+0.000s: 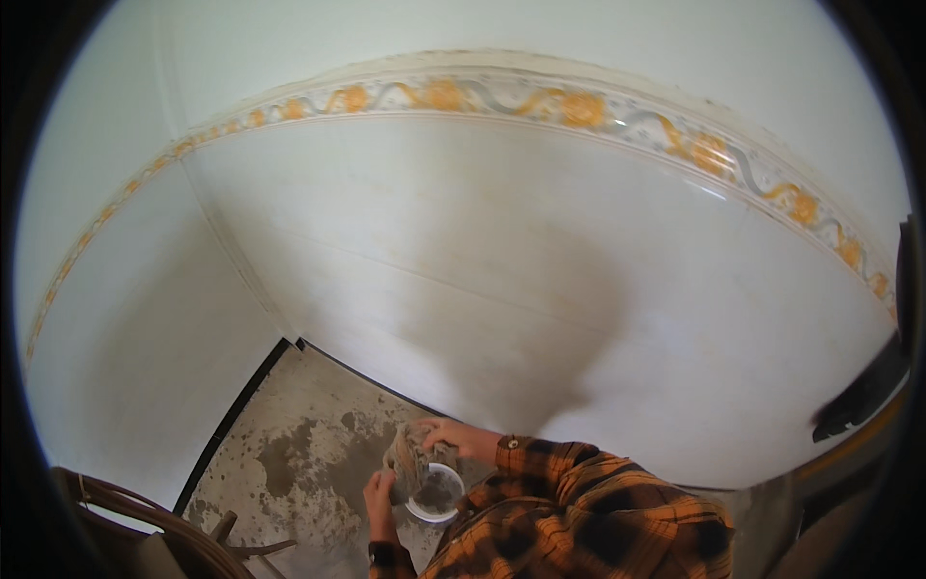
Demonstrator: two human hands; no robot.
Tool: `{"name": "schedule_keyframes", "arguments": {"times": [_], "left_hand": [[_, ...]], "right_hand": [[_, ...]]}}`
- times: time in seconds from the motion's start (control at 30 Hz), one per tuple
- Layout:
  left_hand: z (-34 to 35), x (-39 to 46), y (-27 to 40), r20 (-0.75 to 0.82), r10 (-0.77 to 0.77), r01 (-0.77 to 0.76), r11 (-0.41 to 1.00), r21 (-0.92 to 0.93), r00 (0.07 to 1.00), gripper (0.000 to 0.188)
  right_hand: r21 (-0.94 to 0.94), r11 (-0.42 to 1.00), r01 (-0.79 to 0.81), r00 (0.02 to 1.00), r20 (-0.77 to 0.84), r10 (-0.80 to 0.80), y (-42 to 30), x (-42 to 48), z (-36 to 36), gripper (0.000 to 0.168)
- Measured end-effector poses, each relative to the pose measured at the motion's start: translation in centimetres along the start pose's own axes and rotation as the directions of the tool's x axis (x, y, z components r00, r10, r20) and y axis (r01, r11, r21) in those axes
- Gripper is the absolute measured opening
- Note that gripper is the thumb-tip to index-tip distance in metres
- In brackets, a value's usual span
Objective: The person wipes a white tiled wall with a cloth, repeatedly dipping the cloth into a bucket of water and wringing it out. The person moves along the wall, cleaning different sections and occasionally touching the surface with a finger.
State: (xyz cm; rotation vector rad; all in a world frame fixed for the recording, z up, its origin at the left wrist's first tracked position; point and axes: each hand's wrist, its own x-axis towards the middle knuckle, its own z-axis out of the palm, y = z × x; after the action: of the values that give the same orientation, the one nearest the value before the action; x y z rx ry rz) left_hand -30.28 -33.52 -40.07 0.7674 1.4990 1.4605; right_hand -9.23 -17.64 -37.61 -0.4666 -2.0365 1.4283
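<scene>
A wet, greyish-beige cloth (pixel 410 454) is bunched between my two hands, over the edge of a round white bucket (pixel 434 517). Dark, murky water (pixel 437 492) shows inside the bucket. My left hand (pixel 379 493) grips the lower left end of the cloth, just outside the bucket's rim. Closed on the cloth's upper right part, my right hand (pixel 448 436) is above the bucket, near the foot of the wall. Both forearms are in orange and black plaid sleeves.
Pale wall panels (pixel 506 289) with a floral border strip (pixel 441 95) meet at a corner, above black skirting (pixel 239 416). Wet patches mark the concrete floor (pixel 304 405). A brown wooden piece of furniture (pixel 145 506) stands at lower left; a dark object (pixel 861 394) is at right.
</scene>
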Motion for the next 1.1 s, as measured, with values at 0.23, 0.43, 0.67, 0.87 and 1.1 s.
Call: {"name": "schedule_keyframes", "arguments": {"times": [0.23,0.43,0.67,0.87,1.1], "left_hand": [[11.3,2.3,5.2,0.007,0.133,-0.131,0.984,-0.118,0.991,0.027],[16.5,4.9,11.9,0.139,0.221,-0.168,0.933,-0.318,0.965,0.028],[24.9,5.0,23.3,0.531,0.353,0.038,0.806,-0.591,0.770,0.042],[33.5,3.4,34.3,0.275,0.938,-0.880,0.306,-0.364,0.212,0.049],[40.7,3.4,34.8,0.238,0.938,-0.966,-0.258,-0.008,-0.252,0.033]], "right_hand": [[0.034,0.966,-0.258,0.878,-0.408,0.249,-5.7,-2.2,-6.3,0.052],[-0.176,0.859,-0.480,0.718,-0.642,0.270,-12.6,-6.9,-10.7,0.057],[0.047,0.999,0.019,0.400,-0.916,0.035,-20.3,-11.1,-11.0,0.050],[-0.729,0.566,-0.384,0.033,-0.624,-0.781,-32.3,-8.0,-17.6,0.040],[-0.710,0.309,-0.633,0.134,-0.493,-0.859,-33.5,-5.7,-22.4,0.043]]}}
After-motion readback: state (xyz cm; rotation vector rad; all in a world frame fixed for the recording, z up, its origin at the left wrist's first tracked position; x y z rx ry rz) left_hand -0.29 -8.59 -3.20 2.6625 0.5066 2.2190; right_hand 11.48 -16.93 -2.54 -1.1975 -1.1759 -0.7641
